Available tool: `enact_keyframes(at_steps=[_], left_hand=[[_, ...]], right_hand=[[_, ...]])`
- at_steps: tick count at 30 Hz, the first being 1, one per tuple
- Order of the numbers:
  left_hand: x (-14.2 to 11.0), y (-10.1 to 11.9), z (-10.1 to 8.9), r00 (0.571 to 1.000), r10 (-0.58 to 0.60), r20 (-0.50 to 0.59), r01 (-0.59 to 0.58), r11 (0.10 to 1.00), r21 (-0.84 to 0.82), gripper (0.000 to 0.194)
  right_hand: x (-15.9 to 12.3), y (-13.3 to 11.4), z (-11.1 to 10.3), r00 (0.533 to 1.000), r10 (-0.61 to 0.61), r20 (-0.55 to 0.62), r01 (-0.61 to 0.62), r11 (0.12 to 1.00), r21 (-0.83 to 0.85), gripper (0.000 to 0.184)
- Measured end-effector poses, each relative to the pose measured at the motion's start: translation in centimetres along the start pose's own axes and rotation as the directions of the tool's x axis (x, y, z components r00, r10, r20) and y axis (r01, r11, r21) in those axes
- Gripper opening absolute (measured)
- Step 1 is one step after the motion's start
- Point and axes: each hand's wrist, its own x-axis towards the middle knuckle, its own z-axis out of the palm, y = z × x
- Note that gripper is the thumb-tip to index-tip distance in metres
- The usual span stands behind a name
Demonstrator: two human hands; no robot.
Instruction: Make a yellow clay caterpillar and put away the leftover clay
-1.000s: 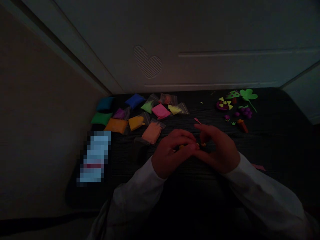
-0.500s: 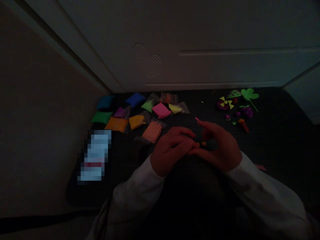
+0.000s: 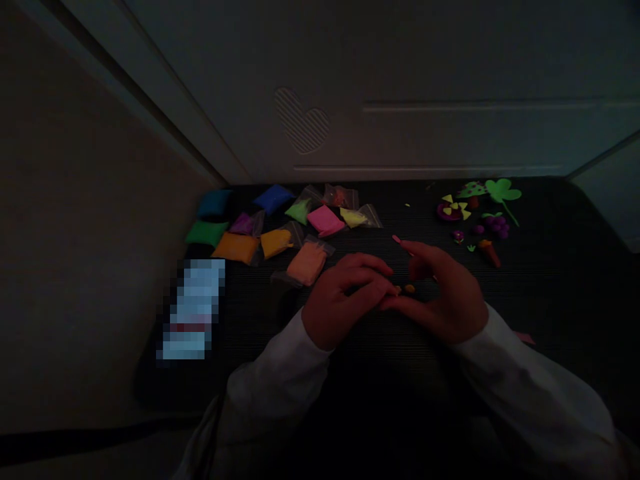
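Beyond both hands [image 3: 345,297] [image 3: 447,297], far table edge [image 3: 400,183]

Long, whitish sleeves [image 3: 540,390] cover both arms to the wrists, ending in plain edges above bare hands [image 3: 345,303]. The cloth looks loose and softly creased, with deeper folds toward the elbows; dim light hides any finer weave or stitching.

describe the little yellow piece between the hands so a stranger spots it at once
On the dark table, find the left hand and the right hand. Look into the gap between them, just above the right thumb. The little yellow piece is the rounded bit in plain view; its yellowish neighbour is partly hidden by the left hand.
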Motion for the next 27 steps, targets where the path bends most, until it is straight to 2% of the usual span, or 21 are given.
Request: enact_keyframes(at_steps=[3, 6, 13, 17, 22, 27], left_hand=[[0.2, -0.1, -0.2, 0.998, -0.036, 0.056, 0.038, 0.998, -0.048, 0.014], [0.3, -0.3, -0.5, 0.981, -0.075, 0.180, 0.100, 0.986, -0.131, 0.008], [0.6, -0.7, -0.9, 0.912, -0.098, 0.398, 0.229, 0.927, -0.297, 0.008], [0.7, -1.1, -0.9, 0.869, -0.075, 0.488, 0.260, 0.909, -0.325, 0.006], [0.9, -1.4, -0.7, 0.849, -0.020, 0.527, 0.218, 0.924, -0.315, 0.009], [0.8, -1.1, -0.8, 0.873, -0.028, 0.487, 0.197, 0.934, -0.299, 0.010]], right_hand=[[0.0, -0.1, -0.1, 1.000, -0.030, 0.009, 0.030, 0.999, 0.032, 0.073], [0.1, -0.3, -0.2, 0.998, -0.065, 0.021, 0.063, 0.993, 0.100, 0.075], [-0.1, -0.5, -0.3, 0.990, -0.140, 0.034, 0.132, 0.975, 0.181, 0.081], [-0.1, -0.6, -0.4, 0.986, -0.156, 0.058, 0.140, 0.965, 0.224, 0.083], [-0.1, -0.8, -0.5, 0.982, -0.178, 0.056, 0.158, 0.956, 0.248, 0.085], [-0.3, -0.7, -0.4, 0.988, -0.152, 0.033, 0.141, 0.965, 0.222, 0.085]])
